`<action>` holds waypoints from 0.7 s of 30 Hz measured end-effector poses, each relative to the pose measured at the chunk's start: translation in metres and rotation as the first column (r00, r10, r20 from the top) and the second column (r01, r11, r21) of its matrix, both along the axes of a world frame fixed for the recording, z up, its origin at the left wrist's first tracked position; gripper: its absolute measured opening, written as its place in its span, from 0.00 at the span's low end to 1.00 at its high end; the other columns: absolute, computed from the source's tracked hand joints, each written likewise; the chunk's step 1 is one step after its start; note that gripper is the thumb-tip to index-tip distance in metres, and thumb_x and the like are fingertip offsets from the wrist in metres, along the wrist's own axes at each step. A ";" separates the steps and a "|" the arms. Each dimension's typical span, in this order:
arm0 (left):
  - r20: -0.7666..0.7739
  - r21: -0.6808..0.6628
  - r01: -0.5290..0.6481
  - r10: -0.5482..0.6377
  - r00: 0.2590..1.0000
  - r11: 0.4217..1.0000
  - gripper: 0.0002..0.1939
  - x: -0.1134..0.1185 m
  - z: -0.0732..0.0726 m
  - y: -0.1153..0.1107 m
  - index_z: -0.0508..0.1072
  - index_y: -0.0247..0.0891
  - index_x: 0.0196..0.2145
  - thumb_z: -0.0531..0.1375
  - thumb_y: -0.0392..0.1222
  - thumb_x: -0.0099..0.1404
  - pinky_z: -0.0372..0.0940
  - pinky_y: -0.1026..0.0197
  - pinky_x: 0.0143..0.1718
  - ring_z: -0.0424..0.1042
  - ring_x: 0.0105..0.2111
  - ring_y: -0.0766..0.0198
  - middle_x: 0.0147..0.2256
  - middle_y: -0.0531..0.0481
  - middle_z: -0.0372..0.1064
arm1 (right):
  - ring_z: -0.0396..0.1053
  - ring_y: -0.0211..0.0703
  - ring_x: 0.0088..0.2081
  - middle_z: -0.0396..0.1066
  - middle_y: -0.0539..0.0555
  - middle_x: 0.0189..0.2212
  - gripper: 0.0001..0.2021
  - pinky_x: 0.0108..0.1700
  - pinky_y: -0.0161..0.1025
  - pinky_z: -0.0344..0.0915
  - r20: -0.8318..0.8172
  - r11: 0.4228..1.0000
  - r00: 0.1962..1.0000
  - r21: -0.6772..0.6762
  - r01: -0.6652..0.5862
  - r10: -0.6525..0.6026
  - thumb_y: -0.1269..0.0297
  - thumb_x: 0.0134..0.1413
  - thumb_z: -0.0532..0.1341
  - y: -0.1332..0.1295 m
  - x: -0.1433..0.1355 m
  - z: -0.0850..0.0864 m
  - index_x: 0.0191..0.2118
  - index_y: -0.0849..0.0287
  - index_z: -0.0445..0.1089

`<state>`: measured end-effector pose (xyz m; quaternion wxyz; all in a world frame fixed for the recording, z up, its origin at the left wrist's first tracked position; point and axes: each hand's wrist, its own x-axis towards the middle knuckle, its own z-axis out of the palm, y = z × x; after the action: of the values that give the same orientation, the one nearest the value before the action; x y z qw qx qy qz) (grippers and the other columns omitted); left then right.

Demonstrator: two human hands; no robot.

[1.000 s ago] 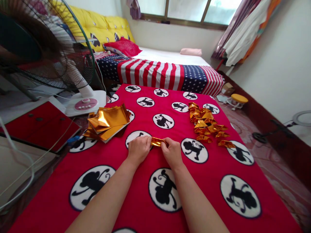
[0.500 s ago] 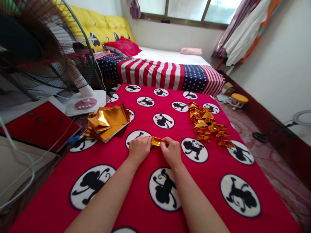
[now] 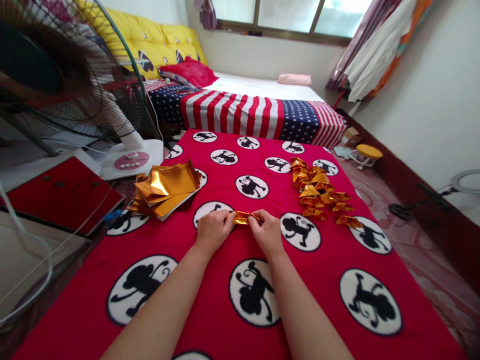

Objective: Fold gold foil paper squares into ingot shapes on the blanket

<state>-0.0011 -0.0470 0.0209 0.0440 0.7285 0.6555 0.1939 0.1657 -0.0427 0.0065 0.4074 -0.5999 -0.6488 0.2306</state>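
A narrow folded piece of gold foil paper [image 3: 242, 218] spans the gap between my two hands, just above the red cloth [image 3: 210, 315] with its black monkey figures in white circles. My left hand [image 3: 214, 229] pinches its left end, and my right hand [image 3: 267, 231] grips the right end between thumb and fingers. The fingers cover both ends of the paper. To the left lies a loose stack of flat gold foil sheets [image 3: 168, 180]. On the right sit several folded gold paper ingots [image 3: 311, 191], grouped in uneven rows.
A running fan [image 3: 131, 155] stands beyond the left edge of the cloth, near a red panel [image 3: 60, 195]. Behind the cloth is a bed with a striped, starred cover [image 3: 232, 110]. A yellow stool [image 3: 369, 151] stands on the floor at right.
Both hands have shifted slightly apart, and more of the folded gold paper shows between them. The stack and the ingots have stayed where they were.
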 end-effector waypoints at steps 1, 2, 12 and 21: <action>0.009 0.004 -0.003 0.003 1.000 1.000 0.19 0.000 0.000 0.000 0.73 0.40 0.27 0.50 0.50 0.70 0.48 0.60 0.27 0.72 0.29 0.61 0.28 0.49 0.75 | 0.66 0.38 0.24 0.70 0.49 0.21 0.09 0.29 0.33 0.57 0.023 1.000 1.000 0.003 0.007 -0.007 0.64 0.54 0.56 0.000 0.001 0.001 0.28 0.58 0.71; 0.014 0.009 0.000 0.000 1.000 1.000 0.18 0.000 0.000 -0.001 0.73 0.40 0.27 0.50 0.48 0.69 0.48 0.60 0.27 0.72 0.29 0.62 0.28 0.49 0.75 | 0.65 0.38 0.23 0.70 0.49 0.20 0.09 0.29 0.33 0.56 0.058 1.000 0.998 0.003 0.017 -0.017 0.63 0.54 0.57 0.000 0.001 0.001 0.27 0.58 0.71; 0.004 0.063 0.045 -0.046 0.999 0.997 0.15 0.000 -0.005 0.003 0.73 0.39 0.27 0.52 0.44 0.68 0.50 0.60 0.28 0.71 0.30 0.62 0.29 0.48 0.75 | 0.60 0.36 0.21 0.67 0.50 0.18 0.12 0.27 0.36 0.47 0.340 0.996 0.938 0.072 0.045 -0.067 0.65 0.55 0.57 -0.003 -0.001 0.009 0.22 0.58 0.66; 0.006 0.074 0.068 -0.069 0.998 0.995 0.15 0.001 -0.007 0.002 0.72 0.39 0.26 0.52 0.42 0.68 0.52 0.59 0.29 0.71 0.31 0.61 0.30 0.48 0.75 | 0.58 0.36 0.21 0.65 0.50 0.18 0.11 0.27 0.36 0.46 0.354 0.985 0.932 0.169 0.022 -0.082 0.68 0.53 0.56 -0.006 -0.005 0.007 0.21 0.58 0.62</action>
<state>-0.0001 -0.0445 0.0138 0.0267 0.7509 0.6223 0.2195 0.1609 -0.0486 0.0139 0.3350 -0.6138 -0.7129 0.0524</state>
